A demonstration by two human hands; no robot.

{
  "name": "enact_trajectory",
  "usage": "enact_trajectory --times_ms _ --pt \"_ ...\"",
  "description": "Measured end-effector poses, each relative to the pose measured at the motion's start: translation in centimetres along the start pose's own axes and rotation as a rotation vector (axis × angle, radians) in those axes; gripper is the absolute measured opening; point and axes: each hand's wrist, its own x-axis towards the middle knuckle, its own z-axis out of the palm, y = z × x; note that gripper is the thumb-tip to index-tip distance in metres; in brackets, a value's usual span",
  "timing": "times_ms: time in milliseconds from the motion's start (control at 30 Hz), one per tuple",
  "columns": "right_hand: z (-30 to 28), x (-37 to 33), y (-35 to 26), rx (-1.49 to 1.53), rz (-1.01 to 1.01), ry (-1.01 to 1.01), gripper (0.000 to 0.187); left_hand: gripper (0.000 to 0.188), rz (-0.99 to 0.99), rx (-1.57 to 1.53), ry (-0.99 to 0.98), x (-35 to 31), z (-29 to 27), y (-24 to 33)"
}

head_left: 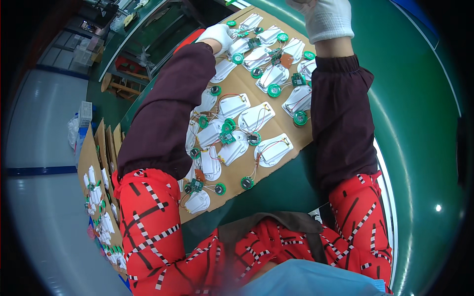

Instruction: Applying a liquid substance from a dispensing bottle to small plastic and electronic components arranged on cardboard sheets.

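Note:
A cardboard sheet (291,123) lies on the green table, carrying several white plastic housings (274,149) wired to round green speakers (299,117) and small green circuit boards (298,79). My left hand (217,37), in a white glove, is at the sheet's far left edge, against the wired parts there. Its fingers look curled together; what they hold is hidden. Beyond the sheet's far right side, my right hand (330,19) is raised at the top of the view, also gloved. Its fingertips are cut off by the picture's edge.
The green table (395,123) extends to the right, bordered by a pale rail. At lower left, more cardboard sheets (94,163) with similar parts stand on edge. Behind my left arm are a wooden stool (121,88) and a red object (190,40) beside the sheet.

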Motion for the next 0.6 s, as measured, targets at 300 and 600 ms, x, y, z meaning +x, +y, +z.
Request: enact_trajectory --times_ms 300,600 --pt "0.3 -0.2 0.1 -0.029 0.033 -0.035 0.041 0.028 -0.001 -0.168 -0.050 -0.8 0.0 0.4" --pt "1.2 -0.6 0.3 -0.006 0.016 -0.057 0.037 0.024 0.014 0.002 0.030 0.6 1.0 -0.4"
